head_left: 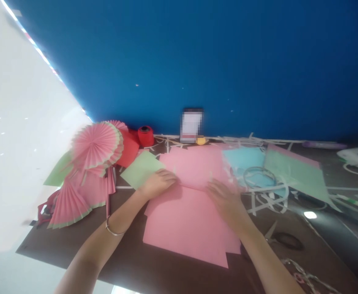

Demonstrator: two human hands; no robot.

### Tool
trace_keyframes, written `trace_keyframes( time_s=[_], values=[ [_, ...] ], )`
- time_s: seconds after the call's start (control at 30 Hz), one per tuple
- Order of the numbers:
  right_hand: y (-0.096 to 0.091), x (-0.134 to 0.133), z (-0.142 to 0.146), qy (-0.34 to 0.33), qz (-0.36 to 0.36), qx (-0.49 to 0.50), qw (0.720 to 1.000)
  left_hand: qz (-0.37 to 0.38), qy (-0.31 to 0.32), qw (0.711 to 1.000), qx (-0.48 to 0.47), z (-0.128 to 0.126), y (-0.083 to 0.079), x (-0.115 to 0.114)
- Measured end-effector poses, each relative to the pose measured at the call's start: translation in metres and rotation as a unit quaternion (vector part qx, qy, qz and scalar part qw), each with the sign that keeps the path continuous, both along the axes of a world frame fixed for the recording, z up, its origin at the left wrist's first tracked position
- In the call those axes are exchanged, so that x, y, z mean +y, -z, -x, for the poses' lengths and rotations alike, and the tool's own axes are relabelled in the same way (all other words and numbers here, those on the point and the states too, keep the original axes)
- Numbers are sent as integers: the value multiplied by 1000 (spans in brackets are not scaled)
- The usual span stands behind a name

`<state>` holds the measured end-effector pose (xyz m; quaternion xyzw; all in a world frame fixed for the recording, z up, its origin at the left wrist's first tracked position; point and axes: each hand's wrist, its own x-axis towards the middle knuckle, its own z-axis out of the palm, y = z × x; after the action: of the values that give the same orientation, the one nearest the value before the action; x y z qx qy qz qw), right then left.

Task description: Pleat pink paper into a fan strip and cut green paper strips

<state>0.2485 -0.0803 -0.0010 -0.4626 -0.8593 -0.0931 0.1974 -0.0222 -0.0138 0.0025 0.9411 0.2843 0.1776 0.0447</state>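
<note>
A large pink paper sheet (pixel 187 228) lies on the dark table (pixel 126 261) in front of me, with a fold line running across it. My left hand (pixel 158 183) rests curled on the left end of that fold, fingers pressed down on the paper. My right hand (pixel 224 199) lies flat on the paper further right, fingers stretched out and blurred by motion. A thin bangle sits on my left wrist.
Pink pleated paper fans (pixel 96 147) lie at the left. A red tape roll (pixel 145 136) and a small card stand by the blue wall. Light green (pixel 140 169), blue (pixel 243 159) and green sheets (pixel 295 173), a clear ring, paper strips and scissors (pixel 284 240) lie around.
</note>
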Motion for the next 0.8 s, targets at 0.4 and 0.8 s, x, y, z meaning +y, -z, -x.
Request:
trace_keyframes(
  time_s=[0.4, 0.8],
  values=[
    [-15, -5, 2, 140, 147, 323, 924, 353, -138, 886, -269, -10, -7, -5],
    [-1, 7, -5, 47, 89, 88, 991, 17, -64, 998, -6, 1, -2, 9]
  ],
)
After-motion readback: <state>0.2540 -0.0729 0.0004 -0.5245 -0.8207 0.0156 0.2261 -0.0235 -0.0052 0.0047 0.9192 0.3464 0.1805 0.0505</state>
